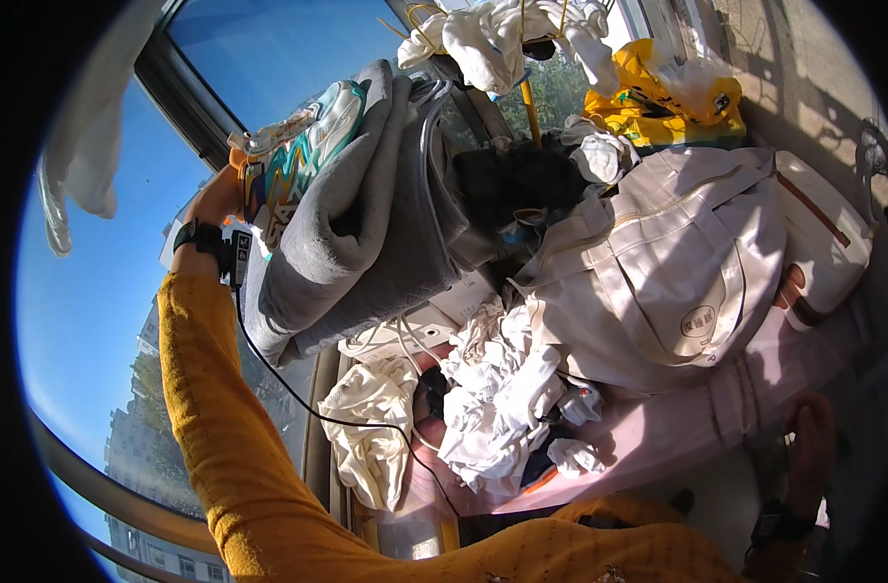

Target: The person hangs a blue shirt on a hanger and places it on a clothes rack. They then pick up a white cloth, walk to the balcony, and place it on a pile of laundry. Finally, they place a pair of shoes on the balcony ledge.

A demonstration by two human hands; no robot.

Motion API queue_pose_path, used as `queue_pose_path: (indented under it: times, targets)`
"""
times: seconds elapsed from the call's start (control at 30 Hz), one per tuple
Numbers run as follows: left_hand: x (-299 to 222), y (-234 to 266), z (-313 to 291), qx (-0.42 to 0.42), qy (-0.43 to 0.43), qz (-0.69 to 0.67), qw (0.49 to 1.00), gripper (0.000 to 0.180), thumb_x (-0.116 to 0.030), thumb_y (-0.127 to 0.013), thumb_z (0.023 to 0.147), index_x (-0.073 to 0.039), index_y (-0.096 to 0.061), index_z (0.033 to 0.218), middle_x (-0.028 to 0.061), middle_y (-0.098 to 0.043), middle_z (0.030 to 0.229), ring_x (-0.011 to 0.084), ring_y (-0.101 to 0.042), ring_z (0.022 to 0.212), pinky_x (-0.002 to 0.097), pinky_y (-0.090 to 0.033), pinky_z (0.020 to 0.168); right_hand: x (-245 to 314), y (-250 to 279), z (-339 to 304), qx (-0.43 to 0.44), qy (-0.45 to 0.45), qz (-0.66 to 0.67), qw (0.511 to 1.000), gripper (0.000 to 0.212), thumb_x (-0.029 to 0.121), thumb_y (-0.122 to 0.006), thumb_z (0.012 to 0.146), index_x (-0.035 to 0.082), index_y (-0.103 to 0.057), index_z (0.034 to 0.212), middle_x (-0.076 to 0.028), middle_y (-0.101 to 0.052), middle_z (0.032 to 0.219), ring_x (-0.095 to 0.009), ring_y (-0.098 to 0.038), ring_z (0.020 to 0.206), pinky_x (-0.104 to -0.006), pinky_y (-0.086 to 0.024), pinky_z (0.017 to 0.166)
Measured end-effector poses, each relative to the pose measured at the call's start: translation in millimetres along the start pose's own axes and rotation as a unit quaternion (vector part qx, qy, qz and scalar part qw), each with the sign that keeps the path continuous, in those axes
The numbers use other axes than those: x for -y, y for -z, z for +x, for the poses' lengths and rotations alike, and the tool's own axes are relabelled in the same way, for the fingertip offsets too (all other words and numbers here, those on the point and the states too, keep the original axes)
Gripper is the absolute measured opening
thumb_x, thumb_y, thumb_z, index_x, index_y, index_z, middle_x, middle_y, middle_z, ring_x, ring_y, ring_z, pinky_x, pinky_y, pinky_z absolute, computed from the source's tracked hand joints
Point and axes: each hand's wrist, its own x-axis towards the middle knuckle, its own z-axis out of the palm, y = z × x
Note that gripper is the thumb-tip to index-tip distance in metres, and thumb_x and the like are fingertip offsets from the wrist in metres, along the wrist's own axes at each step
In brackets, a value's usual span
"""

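At the upper left my left hand (219, 197) reaches up and is closed on the edge of a white, teal and orange patterned sneaker (313, 141); most of its fingers are hidden. The sneaker lies against a folded grey blanket (342, 228) piled by the window. In shadow at the lower right is my right hand (811, 442), raised beside a pink surface (648, 437), its fingers too dark to make out. It touches nothing that I can see. A black device with a cable (323, 413) is strapped to my left wrist.
Crumpled white clothes (502, 398) and a cream knit cloth (369, 428) lie in front of the blanket. A large beige bag (667, 262) fills the right, with a yellow plastic bag (658, 107) behind it. White socks (493, 44) hang overhead. The window (259, 49) borders the left.
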Motion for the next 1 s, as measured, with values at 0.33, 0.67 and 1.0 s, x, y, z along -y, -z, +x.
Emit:
queue_pose_path:
  times: [0.33, 0.67, 1.0]
  targets:
    - [-40, -25, -171, -0.398, -0.238, 0.596, 0.655, 0.037, -0.026, -0.071, 0.082, -0.014, -0.066, 0.117, 0.003, -0.07, 0.114, 0.0323, -0.058, 0.105, 0.043, -0.046, 0.093, 15, 16, 2, 0.089, -0.02, 0.027, 0.996, 0.015, 0.008, -0.055, 0.095, 0.0, -0.061, 0.107, -0.003, -0.056, 0.084, -0.011, -0.052, 0.076, -0.0253, -0.043, 0.072]
    - [-55, -157, -409, -0.322, -0.365, 0.532, 0.693, 0.057, -0.024, -0.078, 0.073, -0.006, -0.063, 0.125, 0.0125, -0.066, 0.117, 0.0331, -0.054, 0.113, 0.0473, -0.043, 0.097, 26, 94, 3, 0.302, -0.063, -0.009, 0.951, 0.017, 0.001, -0.053, 0.092, 0.0, -0.061, 0.107, -0.004, -0.059, 0.089, -0.01, -0.055, 0.085, -0.0248, -0.045, 0.079]
    - [-65, -458, -472, -0.136, -0.174, 0.295, 0.93, 0.027, -0.02, -0.074, 0.069, -0.008, -0.074, 0.092, 0.0061, -0.068, 0.088, 0.0294, -0.054, 0.088, 0.0417, -0.038, 0.088, 37, 114, -11, 0.486, 0.108, -0.063, 0.865, 0.02, 0.0, -0.063, 0.089, 0.002, -0.063, 0.109, -0.006, -0.063, 0.091, -0.015, -0.061, 0.082, -0.029, -0.05, 0.076]
